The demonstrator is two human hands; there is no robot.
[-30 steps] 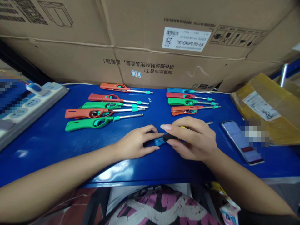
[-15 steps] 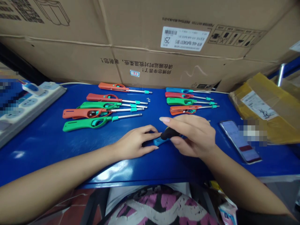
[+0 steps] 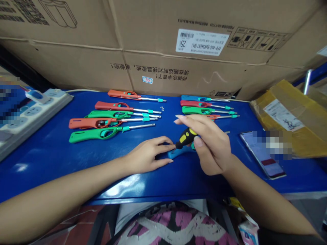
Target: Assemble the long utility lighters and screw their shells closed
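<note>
A blue long-neck lighter (image 3: 178, 152) lies on the blue table (image 3: 63, 160) in front of me. My left hand (image 3: 148, 154) pinches its handle end and holds it down. My right hand (image 3: 208, 143) is closed round a small black and yellow screwdriver (image 3: 185, 136), tilted with its tip down on the lighter's handle. The lighter's metal tube sticks out to the right behind my right hand, mostly hidden.
Several orange and green lighters (image 3: 102, 122) lie at the left, several more (image 3: 201, 103) at the back right. A power strip (image 3: 33, 112) lies far left, a phone (image 3: 263, 153) at the right beside a yellow parcel (image 3: 293, 115). Cardboard boxes (image 3: 158, 44) stand behind.
My right hand has lifted and tipped up, so the screwdriver's black and yellow handle now shows. My left hand has stayed on the blue lighter.
</note>
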